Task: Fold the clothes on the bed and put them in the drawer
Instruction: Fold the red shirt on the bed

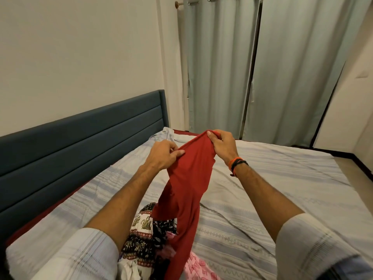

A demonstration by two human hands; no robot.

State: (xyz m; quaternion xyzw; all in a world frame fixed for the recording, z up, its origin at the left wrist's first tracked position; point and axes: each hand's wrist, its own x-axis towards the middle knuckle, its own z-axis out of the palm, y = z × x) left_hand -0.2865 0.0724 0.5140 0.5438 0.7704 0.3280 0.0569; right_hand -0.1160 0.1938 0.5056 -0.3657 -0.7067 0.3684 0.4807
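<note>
above the bed (pixel 272 178), in the head view, the left hand (pixel 164 154) and the right hand (pixel 223 147) each pinch the top edge of one red garment (pixel 189 188), which hangs down onto a heap of patterned clothes (pixel 145 235). the step looks like shaking out the first piece; next it likely needs spreading flat on the bed. two hands, one red garment, one heap, uncountable.

Soft, even indoor light; faint shadows on the bed (pixel 262 178). Wide-angle distortion bends the edges. Near clothes (pixel 145 235) slightly blurred.
</note>
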